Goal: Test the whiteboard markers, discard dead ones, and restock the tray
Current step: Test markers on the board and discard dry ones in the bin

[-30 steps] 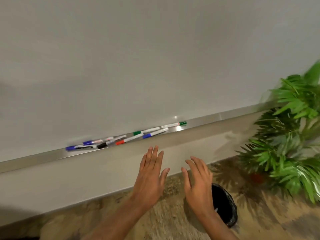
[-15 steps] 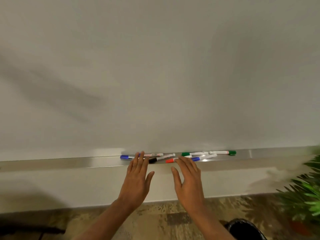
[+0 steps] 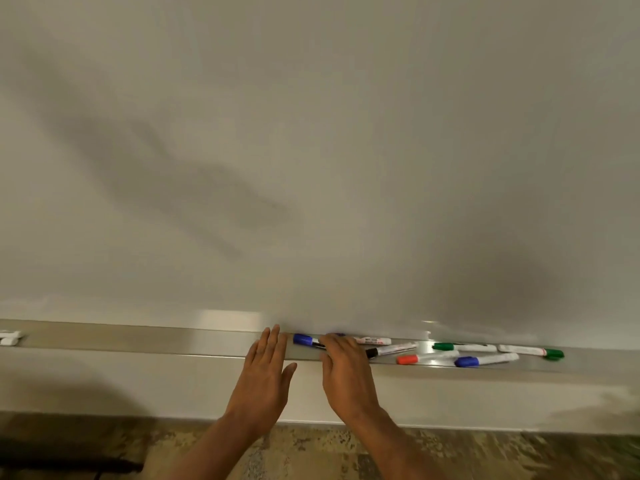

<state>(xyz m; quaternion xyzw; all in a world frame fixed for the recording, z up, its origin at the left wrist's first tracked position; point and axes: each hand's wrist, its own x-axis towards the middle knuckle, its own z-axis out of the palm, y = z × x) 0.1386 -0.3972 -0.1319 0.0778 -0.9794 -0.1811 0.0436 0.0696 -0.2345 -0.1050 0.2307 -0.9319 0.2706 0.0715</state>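
Note:
A wide whiteboard (image 3: 311,150) fills the view, with a metal tray (image 3: 156,341) along its lower edge. Several capped markers lie in the tray right of centre: a blue-capped one (image 3: 304,339), a black-capped one (image 3: 391,350), a red-capped one (image 3: 420,358), a second blue one (image 3: 486,359) and two green ones (image 3: 462,347) (image 3: 533,351). My left hand (image 3: 266,375) is flat with straight fingers, its tips over the tray just left of the markers. My right hand (image 3: 343,368) reaches over the leftmost markers with its fingertips at the blue-capped one; whether it grips anything is unclear.
A white object (image 3: 10,337), partly cut off, sits in the tray at the far left. Below the tray runs a pale wall band, then a mottled brown floor (image 3: 311,448). A dark object lies on the floor at the bottom left (image 3: 69,465).
The view swung left, so the plant and black bin left the frame. Both hands rose from below the tray to its edge, and the right hand now covers the leftmost markers.

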